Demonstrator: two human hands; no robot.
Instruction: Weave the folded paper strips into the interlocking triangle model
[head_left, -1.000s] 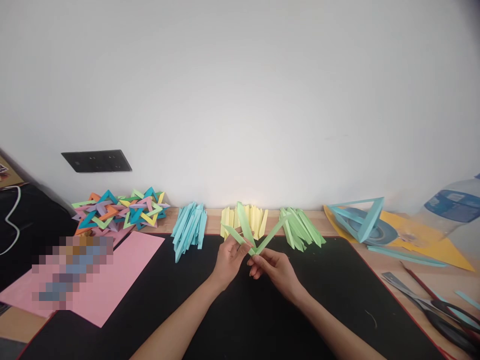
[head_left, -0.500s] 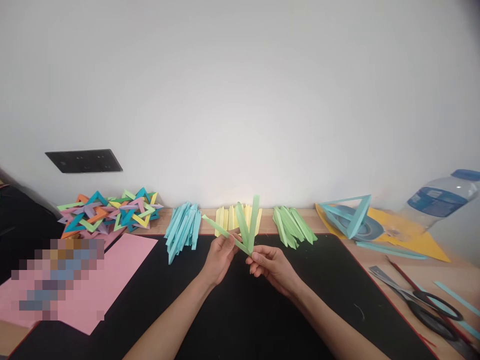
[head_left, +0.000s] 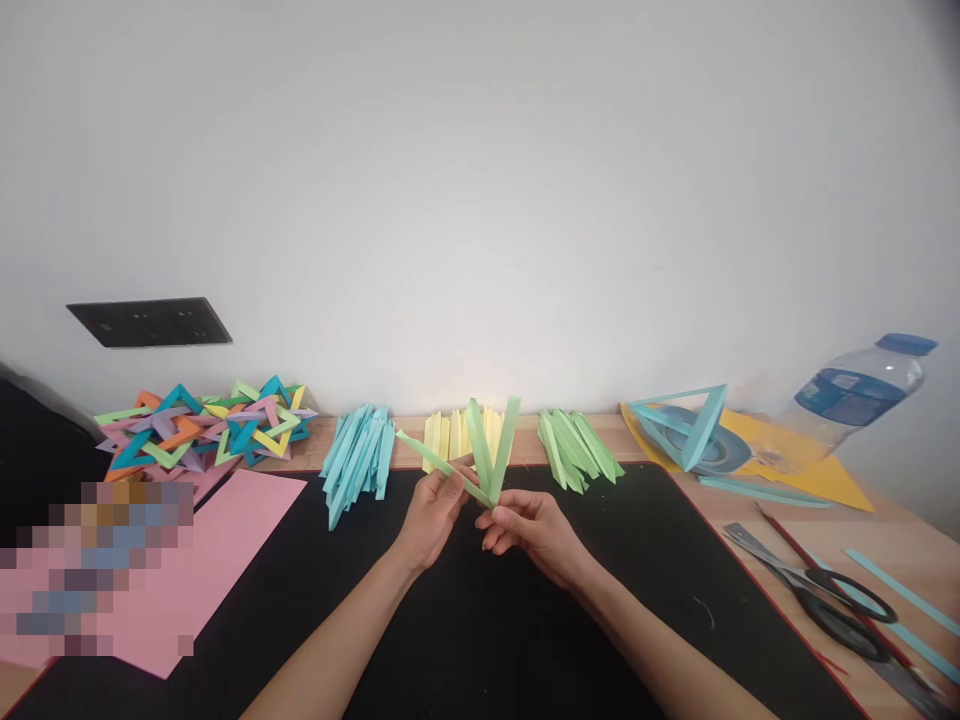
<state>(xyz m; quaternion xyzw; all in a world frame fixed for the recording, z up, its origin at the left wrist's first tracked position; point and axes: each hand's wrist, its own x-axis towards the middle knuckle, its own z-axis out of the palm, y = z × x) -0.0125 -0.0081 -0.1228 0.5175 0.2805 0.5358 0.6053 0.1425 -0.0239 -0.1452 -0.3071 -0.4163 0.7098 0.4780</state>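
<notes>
Green folded paper strips (head_left: 505,450) fan upward from a shared lower corner between my hands, above the black mat (head_left: 450,640). My left hand (head_left: 435,512) pinches the strip that slants to the upper left. At the bottom corner, the thumb and fingers of my right hand (head_left: 529,530) grip the joint. Behind them lie bundles of folded strips: blue (head_left: 360,460) to the left, yellow (head_left: 442,440) in the middle, partly hidden by the held strips, and green (head_left: 577,450) to the right.
Colourful interlocked paper models (head_left: 210,425) and pink sheets (head_left: 225,560) are at left. On the right are a blue paper frame (head_left: 705,430), a yellow sheet (head_left: 840,480), a water bottle (head_left: 859,390), scissors (head_left: 832,610), a red pencil (head_left: 787,540) and loose blue strips (head_left: 900,590).
The whole view has shifted, with the surroundings a little further left. Both hands keep their grip, and the green strips have turned slightly, their upright arms a bit wider apart.
</notes>
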